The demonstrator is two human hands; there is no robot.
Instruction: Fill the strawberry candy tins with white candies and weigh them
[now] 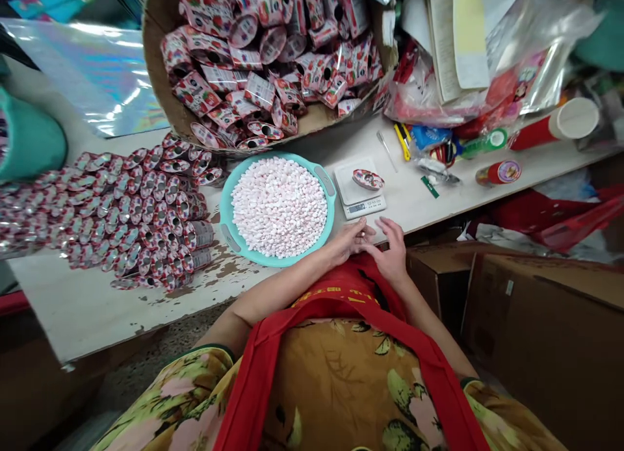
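My left hand [348, 240] is at the table's front edge, below the small white digital scale [363, 208]. Its fingers are curled together, and whatever may be in them is too small to make out. Close against it on the right is my right hand [391, 255], fingers apart and slightly bent, its thumb reaching to the left hand's fingertips. A red and white printed packet [368, 179] lies on the scale. Left of the scale stands a turquoise basin [225, 207] full of small pale pink candies [279, 206].
A cardboard box [155, 54] of printed packets [260, 90] stands behind the basin. Rows of upright open packets [131, 210] cover the left side. Yellow scissors [402, 141], a red canister [498, 172] and plastic bags [439, 106] lie on the right. Cartons [541, 314] stand below.
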